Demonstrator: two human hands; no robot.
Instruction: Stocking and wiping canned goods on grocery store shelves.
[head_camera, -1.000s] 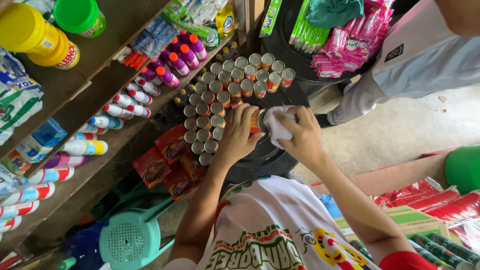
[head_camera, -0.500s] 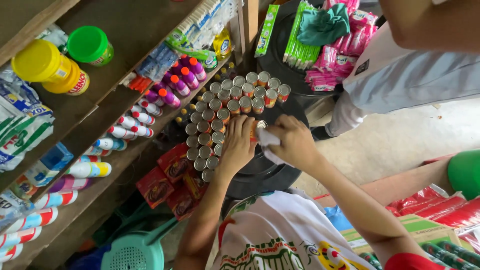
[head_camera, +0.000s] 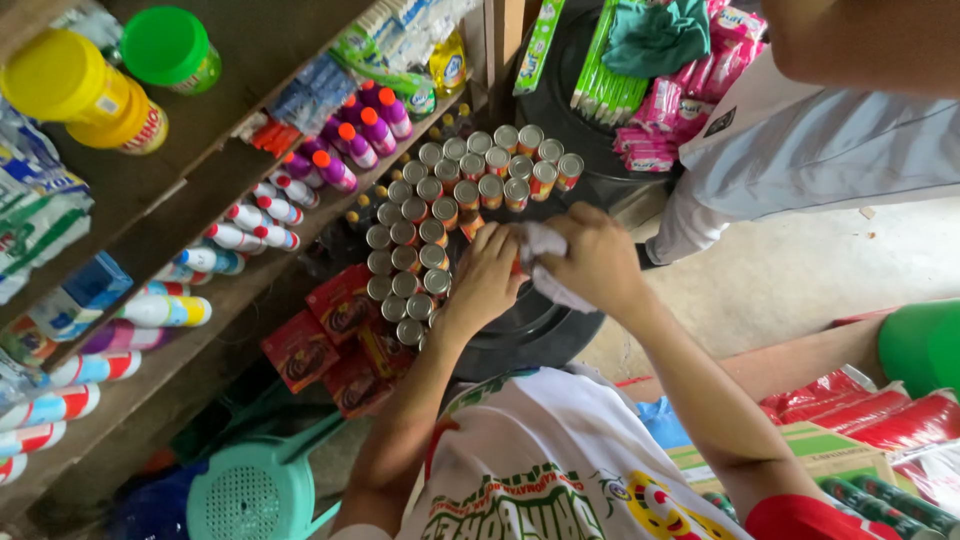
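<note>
My left hand (head_camera: 486, 278) is wrapped around a small tin can, of which only a red sliver shows between the fingers. My right hand (head_camera: 598, 258) presses a white cloth (head_camera: 541, 245) against that can. Both hands hover over the edge of a dark round surface (head_camera: 530, 330). Just to the left, several more tin cans (head_camera: 440, 212) with silver tops stand in tight rows.
Wooden shelves (head_camera: 200, 160) on the left hold plastic bottles, a yellow jar (head_camera: 80, 90) and a green-lidded jar (head_camera: 170, 48). Red packets (head_camera: 330, 330) lie below the cans. Another person in white (head_camera: 800, 140) stands at the upper right. A teal plastic scoop (head_camera: 250, 490) sits lower left.
The view has shifted slightly; my hands stay together on the can, the right hand rubbing the cloth over it and drifting a little upward.
</note>
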